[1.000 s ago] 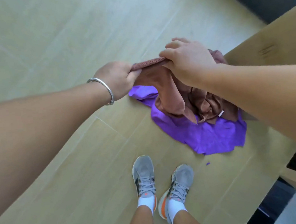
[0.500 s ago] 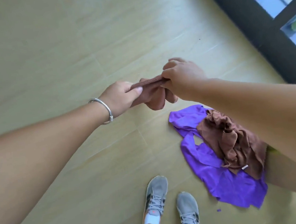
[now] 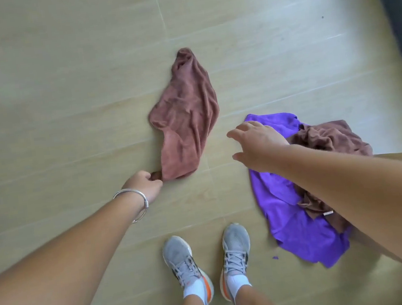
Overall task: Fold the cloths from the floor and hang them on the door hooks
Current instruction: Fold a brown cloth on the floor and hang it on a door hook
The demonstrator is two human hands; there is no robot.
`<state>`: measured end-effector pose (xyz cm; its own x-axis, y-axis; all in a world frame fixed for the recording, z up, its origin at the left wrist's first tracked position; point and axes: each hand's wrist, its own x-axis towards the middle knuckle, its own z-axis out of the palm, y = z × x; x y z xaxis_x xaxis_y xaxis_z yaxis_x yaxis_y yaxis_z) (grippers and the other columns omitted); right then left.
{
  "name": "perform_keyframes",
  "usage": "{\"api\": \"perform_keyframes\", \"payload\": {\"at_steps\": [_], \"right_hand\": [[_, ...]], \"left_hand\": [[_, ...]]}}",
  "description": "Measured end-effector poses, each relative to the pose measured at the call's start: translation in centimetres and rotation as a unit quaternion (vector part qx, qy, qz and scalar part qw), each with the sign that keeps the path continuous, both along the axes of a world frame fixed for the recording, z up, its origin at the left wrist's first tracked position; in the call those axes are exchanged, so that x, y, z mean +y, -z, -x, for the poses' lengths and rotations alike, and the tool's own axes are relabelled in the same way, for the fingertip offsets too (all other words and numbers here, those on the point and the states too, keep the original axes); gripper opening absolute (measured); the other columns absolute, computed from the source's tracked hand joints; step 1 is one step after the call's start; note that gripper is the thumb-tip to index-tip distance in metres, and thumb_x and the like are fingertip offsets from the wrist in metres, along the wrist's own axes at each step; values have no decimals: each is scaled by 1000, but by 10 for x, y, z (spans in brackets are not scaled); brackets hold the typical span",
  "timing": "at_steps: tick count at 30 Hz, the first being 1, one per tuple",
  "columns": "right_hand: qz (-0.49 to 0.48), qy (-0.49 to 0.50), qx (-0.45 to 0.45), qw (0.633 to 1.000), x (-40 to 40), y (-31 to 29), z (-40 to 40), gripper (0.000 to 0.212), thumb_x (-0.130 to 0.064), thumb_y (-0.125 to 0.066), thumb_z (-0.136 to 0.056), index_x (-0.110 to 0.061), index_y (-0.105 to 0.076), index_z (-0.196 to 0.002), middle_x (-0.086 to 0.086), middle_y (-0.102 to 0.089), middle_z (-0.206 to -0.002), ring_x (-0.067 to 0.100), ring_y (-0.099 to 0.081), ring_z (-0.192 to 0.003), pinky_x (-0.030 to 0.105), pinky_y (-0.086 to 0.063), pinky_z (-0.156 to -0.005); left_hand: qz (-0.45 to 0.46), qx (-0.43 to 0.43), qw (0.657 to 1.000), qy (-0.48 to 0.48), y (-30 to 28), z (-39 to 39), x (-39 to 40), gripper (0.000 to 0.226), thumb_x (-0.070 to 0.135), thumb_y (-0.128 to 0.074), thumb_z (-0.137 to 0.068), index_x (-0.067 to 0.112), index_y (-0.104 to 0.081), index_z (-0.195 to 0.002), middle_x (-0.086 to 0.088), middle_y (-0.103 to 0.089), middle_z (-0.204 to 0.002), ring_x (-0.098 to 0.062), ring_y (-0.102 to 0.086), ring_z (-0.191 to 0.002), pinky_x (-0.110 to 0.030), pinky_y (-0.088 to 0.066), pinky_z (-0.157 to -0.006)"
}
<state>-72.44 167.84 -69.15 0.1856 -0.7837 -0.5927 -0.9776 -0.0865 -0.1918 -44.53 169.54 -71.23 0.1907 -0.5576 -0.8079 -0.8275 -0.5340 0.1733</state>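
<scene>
while left hand (image 3: 145,185) pinches brown cloth's (image 3: 185,121) corner, right hand (image 3: 257,144) hovers spread.

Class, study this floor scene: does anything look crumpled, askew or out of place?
Yes. The rust-brown terry cloth lies rumpled and skewed on the pale wooden floor, only its near corner pinched by the left hand. A second brown cloth sits bunched on the crumpled purple cloth.

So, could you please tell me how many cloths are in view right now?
3: a brown cloth spread on the floor, its corner pinched by the left hand; a purple cloth at right; a crumpled brown cloth on top of it. More may hide underneath.
</scene>
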Motion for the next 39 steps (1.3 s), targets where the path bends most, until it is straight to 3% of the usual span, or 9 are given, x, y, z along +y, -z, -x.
{"api": "perform_keyframes", "payload": {"at_steps": [3, 5, 15, 26, 31, 33, 35, 36, 39], "right_hand": [[-32, -2, 10, 999, 24, 33, -11, 55, -40, -57, -92, -26, -38, -141, 1, -41, -145, 23, -29, -137, 38, -32, -105], [-53, -5, 18, 998, 36, 56, -20, 55, -40, -57, -92, -26, -37, -142, 1, -40, -145, 23, -29, -137, 38, -31, -105], [-81, -31, 13, 996, 66, 168, -70, 56, -43, -57, -91, -24, -39, -140, 1, -41, -145, 22, -31, -136, 37, -32, -105], [-30, -1, -17, 999, 89, 332, -86, 52, -39, -52, -94, -23, -37, -141, 3, -36, -148, 23, -28, -139, 38, -29, -109], [25, 59, -22, 998, 97, 358, -89, 53, -35, -51, -92, -22, -36, -142, 5, -33, -151, 25, -28, -139, 38, -28, -110], [28, 57, -26, 998, 102, 354, -89, 52, -35, -51, -92, -21, -38, -140, 5, -34, -149, 25, -30, -137, 38, -28, -110], [30, 55, -25, 998, 103, 347, -88, 53, -35, -52, -91, -21, -37, -140, 6, -34, -149, 24, -30, -137, 38, -29, -110], [30, 58, -23, 998, 101, 343, -87, 54, -36, -53, -91, -21, -36, -140, 6, -34, -150, 24, -30, -138, 38, -29, -110], [34, 67, -8, 997, 93, 334, -85, 69, -43, -58, -88, -21, -28, -145, 7, -29, -153, 25, -27, -141, 39, -26, -113]], "left_hand": [[-10, -48, 983, 174, 27, -16, 25, 44, 27, -54, -87, 24, -52, -131, -6, -56, -129, -29, -53, -117, -32, -44, -92], [4, -59, 965, 255, 47, -25, 36, 54, 31, -52, -88, 26, -41, -141, -3, -47, -141, -28, -47, -126, -37, -43, -100], [22, -118, 935, 332, 167, -58, 60, 47, 35, -57, -86, 20, -43, -128, -1, -48, -134, -25, -46, -123, -37, -40, -91], [102, -97, 950, 279, 337, -57, 28, 89, 41, -71, -75, 23, -21, -147, -6, -15, -156, -31, -31, -135, -45, -39, -98], [202, -102, 935, 273, 356, -50, 31, 52, 17, -65, -75, 20, -52, -125, -11, -55, -121, -35, -54, -107, -43, -45, -82], [200, -67, 954, 214, 349, -45, 42, 46, 16, -61, -77, 21, -51, -122, -11, -65, -108, -37, -61, -95, -41, -46, -78], [169, 58, 983, 45, 333, -34, 54, 40, 10, -56, -80, 20, -48, -117, -10, -68, -96, -33, -63, -83, -38, -50, -72], [141, 153, 975, -78, 321, -28, 58, 37, 2, -50, -81, 17, -46, -114, -10, -68, -88, -29, -63, -73, -36, -50, -65], [112, 339, 872, -334, 280, -19, 63, 39, -7, -39, -74, 14, -45, -106, -10, -66, -71, -16, -59, -50, -25, -47, -45]]}}
